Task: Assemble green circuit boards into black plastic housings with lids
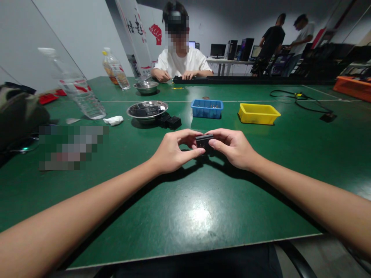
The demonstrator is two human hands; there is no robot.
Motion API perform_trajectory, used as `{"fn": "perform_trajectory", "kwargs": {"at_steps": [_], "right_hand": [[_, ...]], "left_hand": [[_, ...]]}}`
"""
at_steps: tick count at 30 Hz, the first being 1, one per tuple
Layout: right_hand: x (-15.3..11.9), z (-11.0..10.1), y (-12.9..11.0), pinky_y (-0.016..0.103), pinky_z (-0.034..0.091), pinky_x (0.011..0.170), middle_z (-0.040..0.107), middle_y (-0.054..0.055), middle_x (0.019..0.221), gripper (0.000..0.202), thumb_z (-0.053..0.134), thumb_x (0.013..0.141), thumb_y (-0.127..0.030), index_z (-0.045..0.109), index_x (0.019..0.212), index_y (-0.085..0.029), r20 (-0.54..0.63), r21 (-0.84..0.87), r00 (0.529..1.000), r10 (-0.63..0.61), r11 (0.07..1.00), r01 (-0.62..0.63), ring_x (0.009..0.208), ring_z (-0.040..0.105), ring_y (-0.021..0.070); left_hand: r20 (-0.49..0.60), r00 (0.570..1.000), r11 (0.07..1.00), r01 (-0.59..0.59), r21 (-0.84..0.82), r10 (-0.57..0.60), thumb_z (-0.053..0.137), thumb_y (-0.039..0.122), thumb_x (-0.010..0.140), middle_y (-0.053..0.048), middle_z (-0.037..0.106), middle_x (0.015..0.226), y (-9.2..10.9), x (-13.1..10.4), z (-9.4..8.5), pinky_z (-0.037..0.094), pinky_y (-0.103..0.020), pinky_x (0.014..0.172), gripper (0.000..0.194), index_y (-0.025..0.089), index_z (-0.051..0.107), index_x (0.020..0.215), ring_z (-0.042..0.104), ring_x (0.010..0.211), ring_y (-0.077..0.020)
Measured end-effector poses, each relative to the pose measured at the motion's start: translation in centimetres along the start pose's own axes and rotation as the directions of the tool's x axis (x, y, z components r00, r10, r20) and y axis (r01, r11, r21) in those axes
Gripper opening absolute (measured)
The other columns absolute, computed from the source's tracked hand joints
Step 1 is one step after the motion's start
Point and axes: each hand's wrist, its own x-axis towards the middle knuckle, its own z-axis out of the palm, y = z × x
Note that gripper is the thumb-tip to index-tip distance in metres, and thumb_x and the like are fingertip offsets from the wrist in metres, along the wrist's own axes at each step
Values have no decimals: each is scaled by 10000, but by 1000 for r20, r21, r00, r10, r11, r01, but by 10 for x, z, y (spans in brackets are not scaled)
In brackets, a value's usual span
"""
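Between my two hands is a small black block-like part (204, 141) with a few tiny marks or holes on its near face. My left hand (179, 150) grips its left side, thumb below and fingers behind. On the right side, my right hand (232, 147) pinches it, the thumb on the near face. Both hands are just above the green table (139, 216). Beyond them stand a blue bin (207, 112) with small metal pieces and a yellow bin (258, 114). Several black blocks (174, 122) lie beside a steel bowl (139, 116) that holds more black parts.
A tilted-looking water bottle (84, 96), crumpled tissue (114, 121) and dark bag (20, 108) are on the left. Across the table, a person (185, 61) handles a long black bar (232, 80). A black cable (307, 101) and orange crate (353, 88) lie at right.
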Motion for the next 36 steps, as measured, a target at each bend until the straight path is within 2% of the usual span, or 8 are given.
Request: {"fn": "perform_trajectory", "kwargs": {"at_steps": [6,11,14,17,20,23,28,36], "right_hand": [[4,-2,6,310,595,779,765,67,1013,356,683,919,-430,690,1152,-160,0,29,1000,-23,999,23,843,702,167],[5,-3,11,350,600,885,737,91,1205,446,700,907,-402,610,1296,-202,65,45,997,-42,998,39,1066,710,214],[3,-4,9,366,597,905,720,99,1267,505,716,891,-334,578,1363,-222,68,-90,988,-138,985,144,1181,679,244],[1,-6,4,357,609,843,745,98,1209,409,709,889,-290,653,1286,-207,94,-291,966,-239,922,256,1066,719,236],[1,-8,1,334,611,802,766,94,1139,354,717,886,-282,688,1225,-186,115,-389,941,-320,857,339,958,734,210],[1,-10,-1,304,602,769,771,84,1092,337,751,856,-254,688,1178,-180,129,-437,910,-394,801,409,915,731,191],[2,-11,-4,329,588,820,769,74,986,95,714,877,-253,671,942,-199,120,-476,882,-455,753,453,922,727,203],[0,-9,-7,398,570,931,766,109,1119,80,706,873,-258,634,885,-224,136,-515,885,-446,731,448,1062,720,243]], "left_hand": [[-50,997,996,-55,70,59,761,322,826,-101,752,1033,-5,0,3,596,-323,793,444,113,665,1206,710,878,-196],[-51,977,945,-185,269,206,722,287,854,-80,729,979,-8,0,0,568,-299,742,281,124,693,1081,681,833,-181],[6,944,862,-303,407,329,689,251,876,-79,700,977,-8,0,-4,560,-307,792,292,128,680,1141,669,865,-185],[89,911,795,-395,459,402,671,241,900,-98,685,1024,-8,0,-6,561,-306,838,295,131,659,1173,677,940,-197],[117,886,767,-449,458,449,665,228,916,-115,695,1059,-9,0,-6,564,-295,844,292,125,632,1187,688,967,-198],[100,881,766,-453,456,462,677,224,912,-103,716,1060,-10,-1,-7,563,-290,863,285,138,611,1176,699,972,-192],[44,880,778,-440,448,473,680,211,902,-108,740,1067,-8,-2,-8,566,-292,888,147,161,592,1009,723,979,-189],[60,909,812,-396,428,412,659,261,911,-137,759,1158,-4,-4,-7,583,-338,923,100,183,598,899,740,1059,-224]]}}
